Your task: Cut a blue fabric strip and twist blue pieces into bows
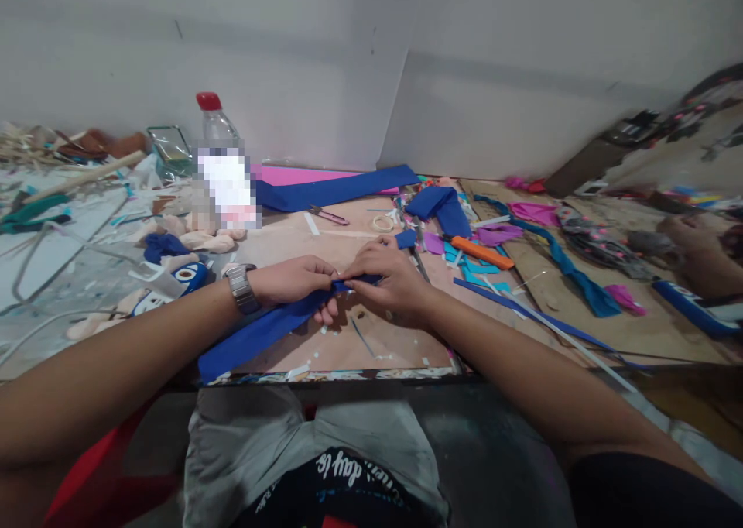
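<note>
Both my hands meet over the middle of the table, pinching one blue fabric strip (255,338). My left hand (296,282), with a metal watch (242,288) on its wrist, is closed on the strip, whose wide end trails down toward the table's front edge. Close against it, my right hand (386,274) grips the narrow, gathered part of the same strip. The fingers cover the exact fold between them. Beyond the hands lie a pink box cutter (330,215) and a cream-coloured ring (382,223).
A long blue fabric band (342,191) and a red-capped bottle (209,102) stand or lie at the back. Right are folded blue fabric (442,209), an orange cutter (481,252) and colourful scraps. A blue-and-white glue gun (168,284) lies left. Another person's hand (688,238) shows far right.
</note>
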